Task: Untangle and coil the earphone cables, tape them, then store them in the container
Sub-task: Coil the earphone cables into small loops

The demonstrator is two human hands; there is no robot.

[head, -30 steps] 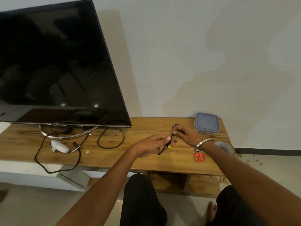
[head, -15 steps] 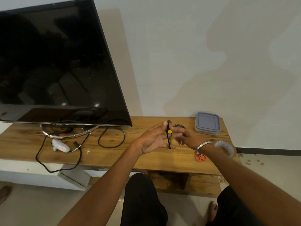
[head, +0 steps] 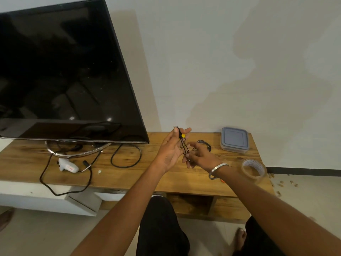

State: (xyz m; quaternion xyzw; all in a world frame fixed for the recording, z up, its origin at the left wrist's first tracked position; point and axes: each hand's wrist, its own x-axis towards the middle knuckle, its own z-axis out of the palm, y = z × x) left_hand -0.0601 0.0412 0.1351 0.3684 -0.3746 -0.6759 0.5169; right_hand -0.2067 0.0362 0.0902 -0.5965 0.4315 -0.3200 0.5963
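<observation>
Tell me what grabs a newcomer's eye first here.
The large black flat-screen television fills the left, standing on the long wooden table. At centre, the left hand and right hand hold a thin black earphone cable above the table; a grey-lidded plastic container sits far right.

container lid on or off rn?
On. The grey lid sits flat over the clear container at the table's far right; neither hand touches it.
</observation>
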